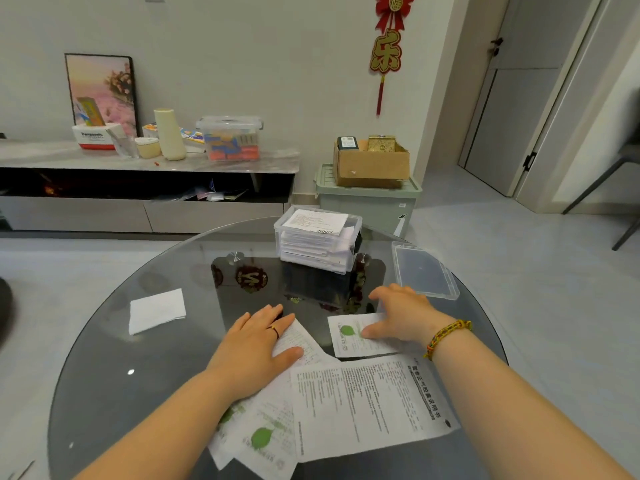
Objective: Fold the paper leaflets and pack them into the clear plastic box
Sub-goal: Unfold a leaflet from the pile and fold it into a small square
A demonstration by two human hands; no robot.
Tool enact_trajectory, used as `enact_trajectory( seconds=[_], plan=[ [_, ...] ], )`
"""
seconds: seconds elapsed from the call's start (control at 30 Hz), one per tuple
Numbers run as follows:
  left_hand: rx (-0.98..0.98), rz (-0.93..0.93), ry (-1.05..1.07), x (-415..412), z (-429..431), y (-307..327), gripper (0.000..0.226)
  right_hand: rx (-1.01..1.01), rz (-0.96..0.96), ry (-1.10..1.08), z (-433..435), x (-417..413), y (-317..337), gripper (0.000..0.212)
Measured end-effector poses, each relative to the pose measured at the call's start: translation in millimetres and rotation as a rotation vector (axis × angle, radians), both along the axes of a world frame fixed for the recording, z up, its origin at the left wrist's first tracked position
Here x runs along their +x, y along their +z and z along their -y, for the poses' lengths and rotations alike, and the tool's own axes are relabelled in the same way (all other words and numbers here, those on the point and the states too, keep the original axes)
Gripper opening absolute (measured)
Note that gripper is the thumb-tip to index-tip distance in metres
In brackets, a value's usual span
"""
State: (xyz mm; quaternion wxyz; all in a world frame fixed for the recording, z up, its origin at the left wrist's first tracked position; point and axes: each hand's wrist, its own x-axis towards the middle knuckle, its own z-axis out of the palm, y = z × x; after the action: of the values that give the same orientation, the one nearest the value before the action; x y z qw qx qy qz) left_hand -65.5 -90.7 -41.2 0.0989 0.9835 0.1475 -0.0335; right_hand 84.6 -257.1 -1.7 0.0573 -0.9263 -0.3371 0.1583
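Where several paper leaflets (259,438) lie on the near side of a round glass table (138,375), the left hand (256,344) rests flat, fingers straight and together, on one printed leaflet (299,341). The right hand (403,315), fingers spread, presses a small leaflet (360,337) with a green leaf mark. A large unfolded sheet (367,403) lies just nearer. Beyond the hands stands the clear plastic box (313,252), stacked full of folded leaflets, its lid (424,271) lying to the right. A folded white paper (156,310) lies apart on the left.
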Motion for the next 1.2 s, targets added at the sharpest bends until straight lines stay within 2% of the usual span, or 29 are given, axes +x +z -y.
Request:
enact_trajectory(
  seconds=[0.1, 0.27, 0.43, 0.63, 0.73, 0.83, 0.97, 1.07, 1.13, 1.2],
  plan=[
    [0.008, 0.0, 0.002, -0.2, -0.2, -1.0, 0.062, -0.045, -0.019, -0.02, -0.8, 1.9, 3.8, 0.061],
    [0.007, 0.009, 0.007, 1.0, -1.4, -1.7, 0.062, -0.039, -0.103, -0.055, -0.3, 7.2, 2.1, 0.029],
    [-0.005, 0.018, 0.012, 1.2, -1.7, -1.6, 0.063, 0.051, -0.17, -0.097, -2.5, 13.6, -2.7, 0.03],
    [-0.009, 0.054, 0.012, 0.7, -2.6, -2.6, 0.062, 0.296, -0.306, -0.149, -0.3, 10.1, 2.1, 0.033],
    [-0.063, 0.135, 0.029, 0.4, -4.2, -4.1, 0.058, 0.56, -0.319, -0.239, -0.2, 4.8, 3.7, 0.032],
    [-0.218, 0.31, 0.068, -3.1, -4.9, -3.2, 0.049, 0.865, -0.376, -0.373, -3.4, -8.3, 8.1, 0.029],
    [-0.667, 0.569, 0.266, -7.8, -1.2, 7.7, 0.031, 1.13, -0.626, -0.479, -13.4, -36.1, 6.9, 0.024],
    [-0.96, 0.557, 0.22, -10.0, 6.7, 18.2, 0.024, 1.173, -0.648, -0.455, -23.5, -49.4, 3.1, 0.022],
    [-1.045, 0.508, 0.181, -11.0, 11.1, 21.6, 0.016, 1.189, -0.664, -0.443, -28.7, -54.3, -0.1, 0.022],
    [-1.089, 0.466, 0.2, -10.0, 12.8, 22.9, 0.021, 1.184, -0.704, -0.437, -31.4, -58.2, -3.0, 0.022]
  ],
)
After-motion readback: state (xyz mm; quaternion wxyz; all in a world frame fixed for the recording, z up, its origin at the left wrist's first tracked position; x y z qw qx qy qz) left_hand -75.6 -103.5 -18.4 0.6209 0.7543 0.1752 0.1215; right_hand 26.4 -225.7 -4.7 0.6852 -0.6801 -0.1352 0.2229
